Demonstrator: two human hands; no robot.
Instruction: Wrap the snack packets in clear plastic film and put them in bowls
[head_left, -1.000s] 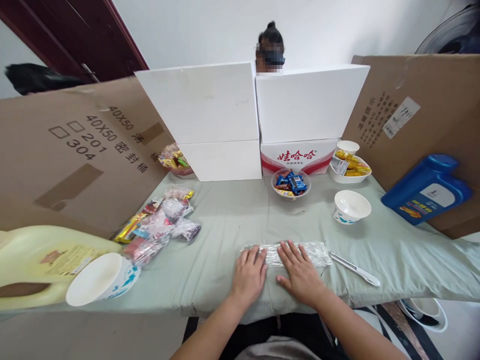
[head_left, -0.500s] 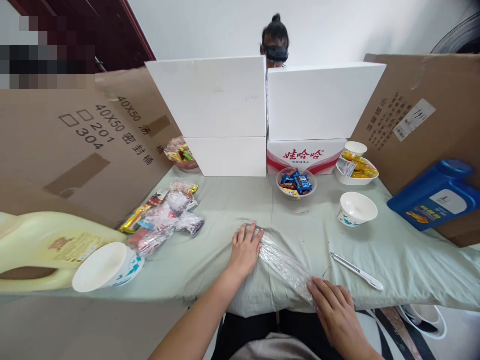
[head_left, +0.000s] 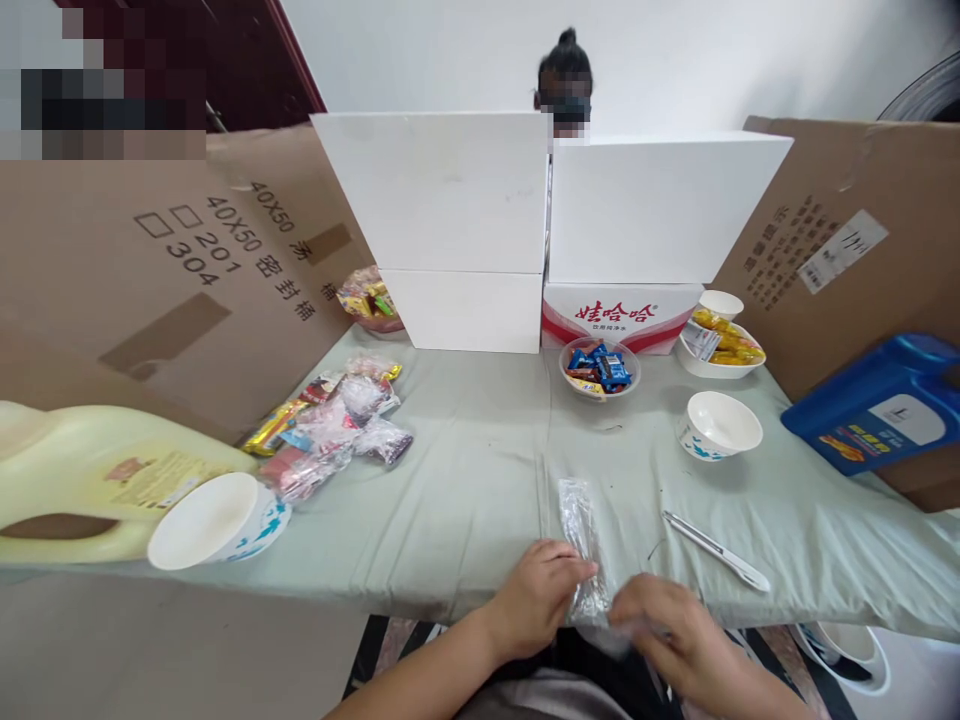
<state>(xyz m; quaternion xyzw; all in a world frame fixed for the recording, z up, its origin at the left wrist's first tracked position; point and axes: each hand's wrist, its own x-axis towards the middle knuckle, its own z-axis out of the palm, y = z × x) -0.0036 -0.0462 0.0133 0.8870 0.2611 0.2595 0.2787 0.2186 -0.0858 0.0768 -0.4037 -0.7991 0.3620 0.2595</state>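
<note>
A crinkled strip of clear plastic wrap [head_left: 579,510] lies at the table's front edge, its far end pointing away from me. My left hand [head_left: 544,590] is closed over the strip's left side, fingers together and thumb tucked in. Just right of the strip's near end is my right hand [head_left: 667,625], smeared by motion, with its fingers curled in a pinch on the plastic that hangs over the edge. To the right lies a white utility knife [head_left: 716,552]. A white paper bowl [head_left: 720,428] with blue print stands beyond the knife.
At left are a yellow jug [head_left: 112,490], a tipped paper bowl [head_left: 217,525] and several wrapped snacks [head_left: 337,425]. White boxes [head_left: 457,310] line the back, before a person. A candy bowl [head_left: 600,370], a dish of yellow packets [head_left: 724,350] and a blue bottle [head_left: 877,410] stand farther right.
My left hand has drawn back toward me, from the strip's far end to near its close end. The plastic strip now points more straight ahead. My right hand has turned and curled its fingers.
</note>
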